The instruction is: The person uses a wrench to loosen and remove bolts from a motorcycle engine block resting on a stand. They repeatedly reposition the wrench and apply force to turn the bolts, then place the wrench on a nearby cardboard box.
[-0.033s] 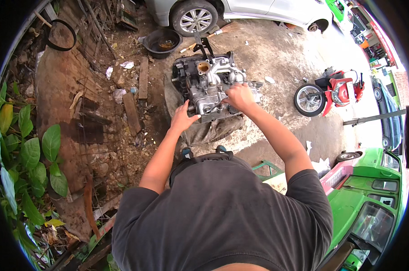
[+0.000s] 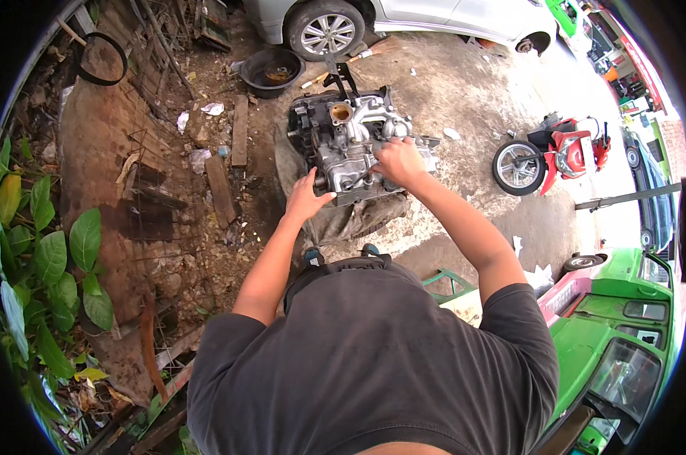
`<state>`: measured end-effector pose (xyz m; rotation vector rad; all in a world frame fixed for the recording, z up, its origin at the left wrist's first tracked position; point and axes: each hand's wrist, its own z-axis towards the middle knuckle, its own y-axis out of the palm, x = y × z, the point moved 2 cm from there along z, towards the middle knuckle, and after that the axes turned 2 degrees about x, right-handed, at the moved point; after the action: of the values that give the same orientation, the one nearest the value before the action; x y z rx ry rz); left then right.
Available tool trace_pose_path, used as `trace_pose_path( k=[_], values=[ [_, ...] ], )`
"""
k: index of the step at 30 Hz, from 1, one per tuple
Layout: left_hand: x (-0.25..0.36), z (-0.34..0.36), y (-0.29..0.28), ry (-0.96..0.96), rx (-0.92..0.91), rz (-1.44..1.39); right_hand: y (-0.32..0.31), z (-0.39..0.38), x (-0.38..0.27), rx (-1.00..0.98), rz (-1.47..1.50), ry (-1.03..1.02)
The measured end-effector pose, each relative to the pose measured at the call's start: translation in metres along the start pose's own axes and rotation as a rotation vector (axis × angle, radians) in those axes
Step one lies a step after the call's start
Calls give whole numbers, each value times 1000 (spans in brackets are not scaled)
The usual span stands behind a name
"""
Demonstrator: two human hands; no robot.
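My spread left hand (image 2: 306, 199) is touching the engine (image 2: 356, 135) at left, my right hand (image 2: 402, 162) lying curled at its right, grip unclear; likely heavy, rigid, best held low.

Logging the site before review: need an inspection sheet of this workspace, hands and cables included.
Surface: stained, uneven ground; grey cloth under the engine.
Job's things: metal engine, in front of the person.
Clutter: black basin beyond the engine; wooden plank and white scraps to its left.
Hands: left hand at the engine's near-left edge; right hand curled over its right part, grip unclear.
Cables: nothing seen.
Surroundings: silver car, red motorcycle, green vehicle, leafy plants.
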<state>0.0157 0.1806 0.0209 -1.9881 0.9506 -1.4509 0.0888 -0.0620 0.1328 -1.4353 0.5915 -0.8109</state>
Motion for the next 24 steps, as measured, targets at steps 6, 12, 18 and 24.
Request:
trace_pose_path(
  k=[6,12,18,24],
  values=[
    [-1,11,-1,22,21,-11,-11,-11,-5,43,33,50],
    [-6,13,3,46,43,-5,25,-68,6,183,224,479],
    [-6,14,2,76,44,26,106,-104,-18,-16,943,796],
    [-6,13,1,93,48,27,140,-107,-53,7,1205,903]
  ],
)
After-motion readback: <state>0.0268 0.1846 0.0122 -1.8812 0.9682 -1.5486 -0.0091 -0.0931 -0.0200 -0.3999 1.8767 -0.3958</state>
